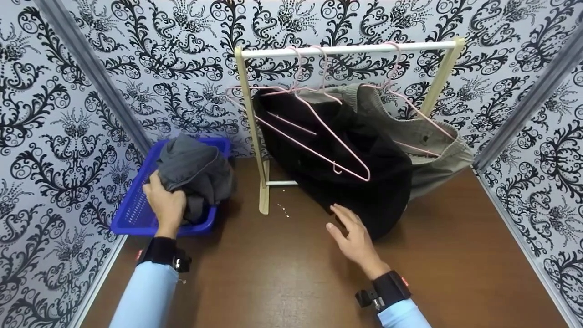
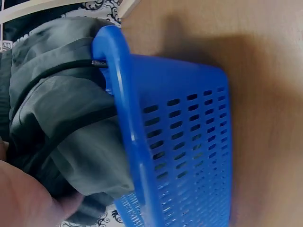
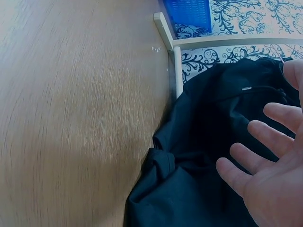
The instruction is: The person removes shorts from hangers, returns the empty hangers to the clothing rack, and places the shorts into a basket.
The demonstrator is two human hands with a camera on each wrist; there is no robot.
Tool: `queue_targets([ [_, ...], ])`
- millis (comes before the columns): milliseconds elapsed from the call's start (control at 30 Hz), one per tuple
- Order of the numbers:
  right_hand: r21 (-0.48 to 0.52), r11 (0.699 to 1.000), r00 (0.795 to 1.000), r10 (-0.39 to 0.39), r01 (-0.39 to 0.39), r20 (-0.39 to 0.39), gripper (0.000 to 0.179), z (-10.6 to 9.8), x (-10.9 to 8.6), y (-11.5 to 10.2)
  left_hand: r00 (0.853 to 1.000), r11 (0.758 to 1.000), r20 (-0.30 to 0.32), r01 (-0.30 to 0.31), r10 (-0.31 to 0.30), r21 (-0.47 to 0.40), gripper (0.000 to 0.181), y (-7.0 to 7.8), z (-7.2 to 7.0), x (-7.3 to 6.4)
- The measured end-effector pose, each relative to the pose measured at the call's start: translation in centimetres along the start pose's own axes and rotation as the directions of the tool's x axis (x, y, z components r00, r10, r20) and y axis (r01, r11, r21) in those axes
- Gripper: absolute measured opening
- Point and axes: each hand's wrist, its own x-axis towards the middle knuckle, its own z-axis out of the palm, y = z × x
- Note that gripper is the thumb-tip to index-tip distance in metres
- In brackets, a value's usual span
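Observation:
My left hand (image 1: 166, 203) grips a dark grey garment (image 1: 193, 164) that lies bunched in the blue plastic basket (image 1: 129, 207). In the left wrist view, a black drawstring (image 2: 66, 67) runs across the cloth near the basket's rim, and only part of the hand shows. My right hand (image 1: 357, 241) has its fingers spread and holds nothing. It is beside the lower part of a black garment (image 1: 364, 200) hanging on the rack; the right wrist view shows its palm and fingers (image 3: 267, 137) in front of that cloth.
The small rack has a white rail (image 1: 355, 48) and wooden posts (image 1: 249, 114). A beige garment (image 1: 437, 166) hangs at its right, and pink hangers (image 1: 319, 120) hook over the rail. Patterned walls (image 1: 182, 36) enclose the brown table (image 1: 273, 269).

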Motion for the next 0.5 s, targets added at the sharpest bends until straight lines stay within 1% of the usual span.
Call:
queue_targets([
  [100,0.004,1.000,1.000,0.003,-0.003,0.000,0.047,-0.1,-0.1,0.0,0.997,0.996,0.023,0.078,-0.079,0.033,0.066,-0.3,0.0,-0.2],
  [167,0.004,1.000,1.000,0.004,-0.004,0.001,0.047,-0.1,-0.1,0.0,0.989,0.989,0.046,0.134,-0.138,0.064,0.071,-0.6,-0.1,-0.3],
  [233,0.005,1.000,1.000,0.003,-0.003,0.003,0.047,-0.1,-0.1,0.0,0.980,0.977,0.065,0.183,-0.191,0.105,0.077,-0.9,-0.3,-0.3],
  [333,0.005,1.000,1.000,0.008,-0.008,0.004,0.047,-0.2,-0.2,0.0,0.960,0.953,0.098,0.243,-0.263,0.182,0.083,-1.4,-0.4,-0.3],
  [400,0.008,1.000,1.000,0.012,-0.012,0.007,0.047,-0.2,-0.2,-0.1,0.946,0.932,0.127,0.261,-0.299,0.252,0.086,-1.6,-0.5,-0.3],
  [433,0.009,1.000,1.000,0.015,-0.015,0.010,0.047,-0.3,-0.2,-0.1,0.941,0.922,0.142,0.258,-0.307,0.289,0.087,-1.7,-0.5,-0.4],
  [467,0.011,1.000,1.000,0.020,-0.020,0.015,0.048,-0.3,-0.2,-0.1,0.937,0.913,0.159,0.247,-0.310,0.326,0.087,-1.7,-0.4,-0.4],
  [500,0.011,1.000,1.000,0.025,-0.025,0.020,0.048,-0.3,-0.2,-0.1,0.937,0.905,0.173,0.227,-0.303,0.359,0.088,-1.7,-0.3,-0.4],
])
